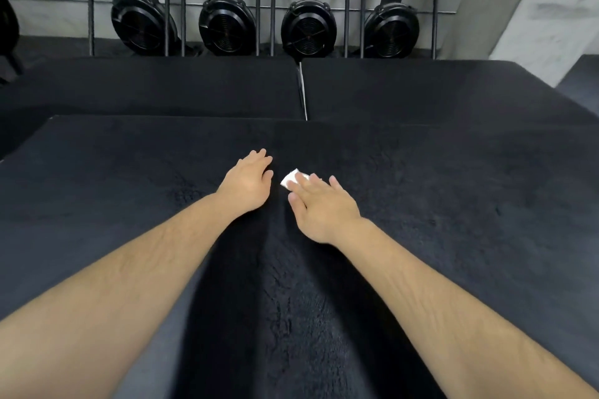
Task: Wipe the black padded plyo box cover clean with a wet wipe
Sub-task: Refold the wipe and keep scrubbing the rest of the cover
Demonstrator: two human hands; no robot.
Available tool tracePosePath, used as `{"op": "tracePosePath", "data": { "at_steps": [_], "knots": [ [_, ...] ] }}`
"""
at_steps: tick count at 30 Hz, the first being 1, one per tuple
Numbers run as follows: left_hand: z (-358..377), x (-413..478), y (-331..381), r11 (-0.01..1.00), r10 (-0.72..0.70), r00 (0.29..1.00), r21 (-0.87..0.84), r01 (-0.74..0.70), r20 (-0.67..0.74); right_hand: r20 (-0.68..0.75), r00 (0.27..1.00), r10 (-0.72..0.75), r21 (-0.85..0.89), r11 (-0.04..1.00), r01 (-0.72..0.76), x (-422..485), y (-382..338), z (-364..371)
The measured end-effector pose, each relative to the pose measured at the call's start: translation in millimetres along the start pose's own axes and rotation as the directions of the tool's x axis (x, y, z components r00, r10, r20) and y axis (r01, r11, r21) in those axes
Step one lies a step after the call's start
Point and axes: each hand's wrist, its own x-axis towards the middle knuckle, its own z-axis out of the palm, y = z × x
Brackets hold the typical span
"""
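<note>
Both flat-fingered on the soft cover (453,204), left hand (248,180) rests while right hand (319,207) pins a wipe (289,179), likely limp and bunch-prone.

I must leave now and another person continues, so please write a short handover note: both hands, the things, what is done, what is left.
Left hand: flat on the black padded cover, holding nothing.
Right hand: straight fingers press the white wet wipe onto the cover, just right of the left hand.
Done: cannot tell; no wiped area shows.
Left: likely wipe the whole top.
</note>
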Motion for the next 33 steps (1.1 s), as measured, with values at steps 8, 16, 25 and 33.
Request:
{"op": "tracePosePath", "data": {
  "at_steps": [8, 16, 25, 33],
  "knots": [
    [8.8, -39.4, -6.7, 0.998, 0.062, 0.990, -0.013, -0.064, -0.125, -0.066, 0.993, -0.097, 0.035, 0.994, 0.099, -14.6, -15.3, 9.5],
    [8.0, -42.2, -6.0, 0.998, 0.062, 0.990, -0.005, -0.064, -0.128, -0.066, 0.997, -0.038, 0.045, 0.998, 0.041, -6.8, -18.8, 9.2],
    [-5.6, -40.7, -0.7, 0.997, 0.017, 0.999, -0.071, -0.020, -0.042, -0.073, 0.996, 0.058, 0.093, 0.994, -0.051, -31.7, -5.9, 3.1],
    [-0.4, -67.3, 17.1, 0.991, 0.049, 0.994, -0.127, -0.037, 0.095, -0.008, 0.999, -0.037, 0.046, 0.998, 0.038, -38.5, -19.3, 7.3]
  ]
}}
